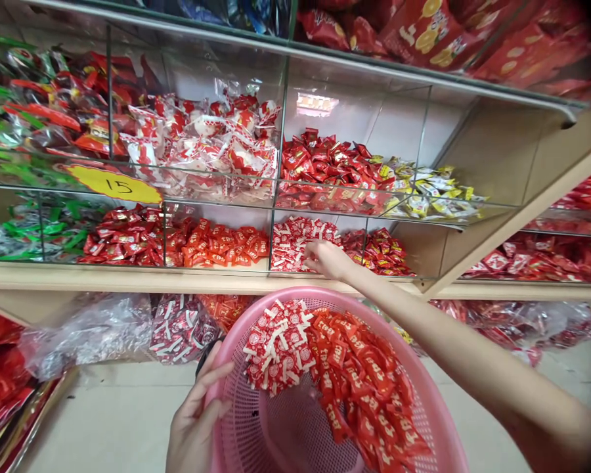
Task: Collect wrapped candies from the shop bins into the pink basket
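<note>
1. Green-wrapped sweets (24,230): fill the far-left glass compartment of the shelf (128,279).
2. Yellow tag (113,185): marked 15, stuck on the glass front above the lower row.
3. Red sweets (128,238): heaped in the next two compartments.
4. Clear bag (86,332): crumpled, lying under the shelf.
5. Left hand (194,420): grip closed on the near-left rim of the pink basket (276,433), fingers lying over the edge.
6. Basket contents: a white-striped pile (276,355) on the left, touching red sachets (359,387) that spill down the right side.
7. Right hand (328,258): reaching over the basket, fingers curled down onto the red-and-white sweets (290,248) in a lower compartment. Whether the grip pinches any cannot be told.
</note>
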A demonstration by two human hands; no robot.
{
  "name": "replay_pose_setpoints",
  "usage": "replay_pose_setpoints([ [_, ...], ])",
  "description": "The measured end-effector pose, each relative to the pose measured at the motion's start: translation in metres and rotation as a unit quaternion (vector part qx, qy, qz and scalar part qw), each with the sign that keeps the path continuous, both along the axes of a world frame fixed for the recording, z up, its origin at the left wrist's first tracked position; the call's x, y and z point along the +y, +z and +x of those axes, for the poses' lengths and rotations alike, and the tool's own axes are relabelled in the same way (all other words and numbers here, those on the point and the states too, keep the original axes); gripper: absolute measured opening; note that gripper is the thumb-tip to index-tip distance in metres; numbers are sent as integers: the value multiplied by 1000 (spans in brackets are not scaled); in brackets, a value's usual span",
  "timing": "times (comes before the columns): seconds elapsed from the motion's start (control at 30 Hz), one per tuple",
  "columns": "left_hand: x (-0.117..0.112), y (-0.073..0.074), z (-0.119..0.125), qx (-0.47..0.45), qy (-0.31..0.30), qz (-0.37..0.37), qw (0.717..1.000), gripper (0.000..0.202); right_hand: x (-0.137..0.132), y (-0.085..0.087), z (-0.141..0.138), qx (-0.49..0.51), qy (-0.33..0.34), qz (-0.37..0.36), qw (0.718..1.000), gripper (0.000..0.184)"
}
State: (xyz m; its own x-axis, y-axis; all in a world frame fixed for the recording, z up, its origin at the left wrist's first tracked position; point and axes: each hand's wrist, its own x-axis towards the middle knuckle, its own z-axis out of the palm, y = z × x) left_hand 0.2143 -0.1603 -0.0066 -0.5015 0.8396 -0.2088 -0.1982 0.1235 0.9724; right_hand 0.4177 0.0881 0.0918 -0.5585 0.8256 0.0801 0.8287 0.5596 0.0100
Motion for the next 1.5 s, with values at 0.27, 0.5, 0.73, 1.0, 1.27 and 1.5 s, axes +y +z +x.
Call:
replay_pose_setpoints([
  [0.27, -1, 10, 3, -9, -8, -1, 1000, 24, 24, -13, -21, -74, -43, -76, 993, 23],
  [0.5, -2, 8, 2, -4, -6, -6, 1000, 26, 21, -1, -17, -84, -45, -76, 993, 30],
  [0.73, -2, 10, 4, -1, -10, 0, 1000, 27, -5, 26, 19, -36, -12, -40, 998, 31],
  [1.0, -2, 2, -4, 25, -24, -3, 999, 27, -113, 14, 62, 140, 98, -78, 982, 26],
  [1.27, 0, 1, -3, 25, -27, 3, 999, 26, -164, -26, 60, 110, 115, -188, 969, 29],
  [1.5, -2, 4, -2, 8, -25, 7, 1000, 26, -164, -29, 40, 79, 156, -168, 970, 26],
])
